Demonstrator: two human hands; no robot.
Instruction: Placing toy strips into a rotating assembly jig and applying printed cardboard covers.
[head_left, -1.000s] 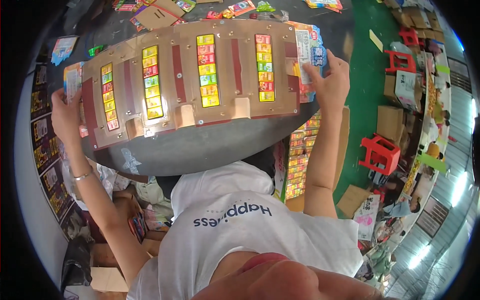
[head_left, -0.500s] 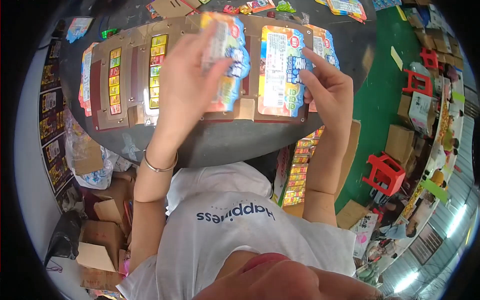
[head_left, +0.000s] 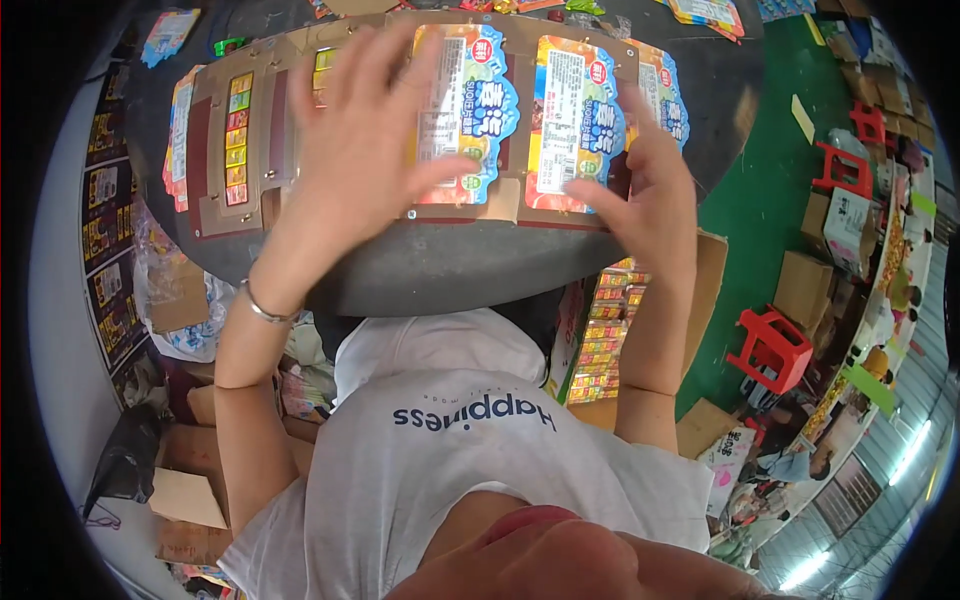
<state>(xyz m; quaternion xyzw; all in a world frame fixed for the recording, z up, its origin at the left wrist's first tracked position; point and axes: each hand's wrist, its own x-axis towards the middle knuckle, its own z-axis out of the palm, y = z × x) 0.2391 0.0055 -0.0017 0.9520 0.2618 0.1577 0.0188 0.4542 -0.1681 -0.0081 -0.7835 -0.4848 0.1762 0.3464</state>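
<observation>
Two printed candy package cards, a middle one [head_left: 463, 110] and a right one [head_left: 566, 120], lie side by side in the slots of a brown board jig [head_left: 508, 200]. My left hand [head_left: 350, 165] is spread over the jig just left of the middle card, its thumb reaching across the card's lower part. Fingers apart, my right hand [head_left: 655, 195] rests at the right card's right edge, thumb by its lower corner. To the left, a row of small coloured candies [head_left: 237, 140] fills one slot; a second candy row [head_left: 322, 72] is mostly hidden behind my left hand.
Card stacks flank the jig, one left [head_left: 180, 145], one right [head_left: 662, 95]. The jig stands on a dark rounded table [head_left: 440, 270]. Loose packets [head_left: 585, 7] lie at its far edge. Below right is a carton of candy strips [head_left: 600, 340]; red stools [head_left: 770, 350] stand farther right.
The middle card, tilted and blurred in my left hand before, now lies flat in its slot. My left hand has let go and moved left, fingers spread. My right hand's thumb has lowered along the right card.
</observation>
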